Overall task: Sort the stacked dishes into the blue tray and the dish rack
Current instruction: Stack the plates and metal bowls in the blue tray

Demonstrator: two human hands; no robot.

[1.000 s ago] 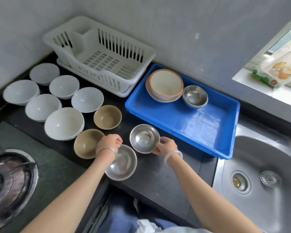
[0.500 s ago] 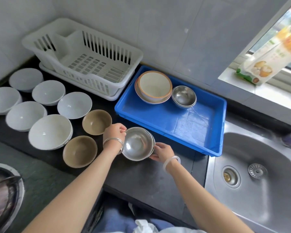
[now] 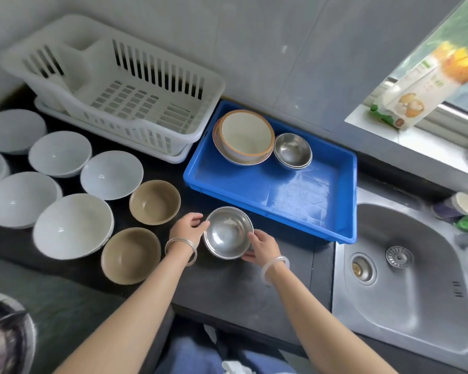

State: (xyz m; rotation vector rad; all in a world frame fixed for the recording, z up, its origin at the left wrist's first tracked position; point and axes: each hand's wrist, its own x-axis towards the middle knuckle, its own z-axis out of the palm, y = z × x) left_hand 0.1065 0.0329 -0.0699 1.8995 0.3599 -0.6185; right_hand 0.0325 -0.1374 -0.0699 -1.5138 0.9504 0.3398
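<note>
1. Hands at the near edge of the black counter (image 3: pixel 222 287): left hand (image 3: pixel 187 228) and right hand (image 3: pixel 262 245) close on opposite rims of the steel bowls (image 3: pixel 227 232). A second ago two steel bowls lay side by side; they now sit nested as one stack, so a single carry to the tray should serve, as judged from the layout.
2. Brown bowls (image 3: pixel 154 202), two, just left of the hands, empty and upright on the counter.
3. White bowls (image 3: pixel 73 225), a cluster further left, all empty, not yet sorted.
4. Sink (image 3: pixel 405 279), near right, holds no dishes.
5. Blue tray (image 3: pixel 268 201), beyond the hands: far corner holds an orange-rimmed bowl stack (image 3: pixel 245 137) touching a small stack of steel bowls (image 3: pixel 292 149); the near half of the floor is bare.
6. Dish rack (image 3: pixel 114 85), far left against the wall, holds nothing; its share of the sorting has not begun.
</note>
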